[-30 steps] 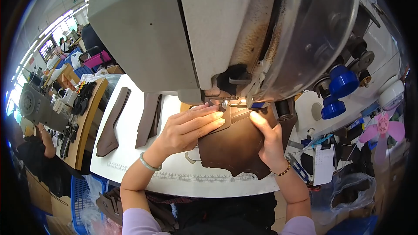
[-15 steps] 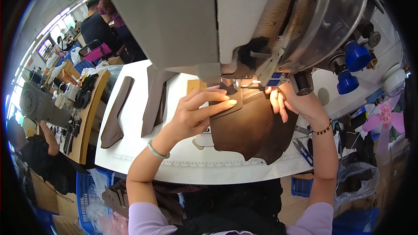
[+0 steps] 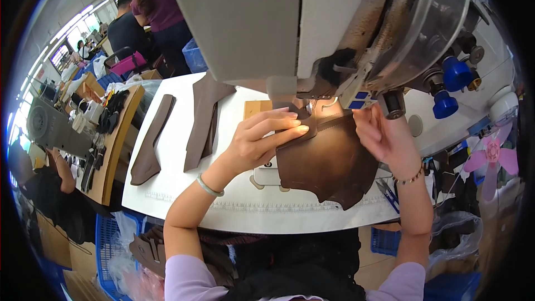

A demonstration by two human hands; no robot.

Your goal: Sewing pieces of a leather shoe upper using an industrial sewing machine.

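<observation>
A sewing machine [image 3: 239,22] stands over the white table, its needle area lit. Beneath it lies a brown leather piece [image 3: 329,161] with a stitched seam and a scalloped lower edge. A smaller dark leather flap [image 3: 298,134] overlaps its left side. My left hand [image 3: 259,139] holds this leather from the left, its fingers pressed together on the flap beside the needle area. My right hand [image 3: 384,134] is raised at the right of the needle area, fingers curled and the fingertips close together. What they pinch, if anything, is hidden near the machine's lower edge.
Cut brown leather pieces [image 3: 153,145] lie at the left of the table [image 3: 234,220], which has a ruler strip along its front. Snips [image 3: 388,192] lie at the right. A pink fan [image 3: 493,153] and blue knobs [image 3: 446,106] are further right. Co-workers [image 3: 164,17] are behind.
My right hand has lifted off the leather and drawn back slightly right, fingers curling more. My left hand stays on the leather. The view has shifted a little; a co-worker behind shows more fully.
</observation>
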